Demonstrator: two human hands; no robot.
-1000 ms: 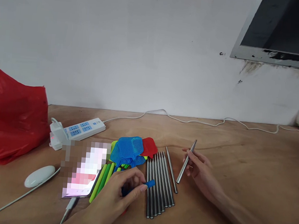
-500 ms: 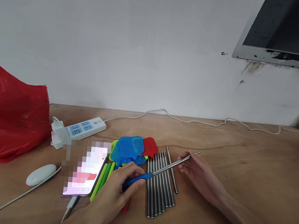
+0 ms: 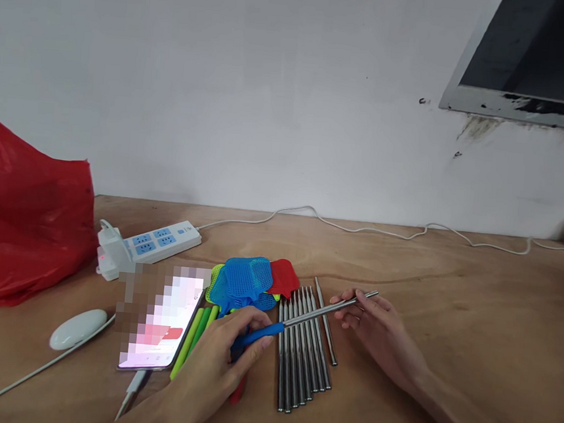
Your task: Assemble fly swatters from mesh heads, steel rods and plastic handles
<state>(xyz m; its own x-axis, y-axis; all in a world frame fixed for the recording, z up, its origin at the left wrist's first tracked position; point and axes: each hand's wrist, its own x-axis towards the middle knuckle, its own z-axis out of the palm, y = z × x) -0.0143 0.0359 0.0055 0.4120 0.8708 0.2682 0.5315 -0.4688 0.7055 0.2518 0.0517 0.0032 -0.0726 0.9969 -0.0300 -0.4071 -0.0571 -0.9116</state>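
Observation:
My left hand [image 3: 224, 351] is closed around a blue plastic handle [image 3: 265, 332]. From the handle's end a metal rod [image 3: 312, 315] slants up to the right, joined in one line with it. Near the rod's far tip, the thumb and fingers of my right hand [image 3: 368, 321] pinch it. Under the held rod lies a row of loose metal rods [image 3: 301, 364], side by side on the table. Behind my left hand are piled fly swatter heads: blue ones [image 3: 248, 277], a red one [image 3: 283, 276] and yellow-green mesh. Green handles [image 3: 195, 335] lie partly under my left hand, with a red piece below it.
A lit phone [image 3: 161, 326] with a charging cable lies left of the green handles. Further left are a white mouse-shaped object [image 3: 78, 330], a power strip [image 3: 163, 242] and a red plastic bag [image 3: 24, 228]. A thin white cable [image 3: 359, 230] runs along the wall.
The held rod lies slightly flatter, its handle end a little higher and its far tip a little lower. My right fingers have shifted slightly on it. The loose pieces stay put.

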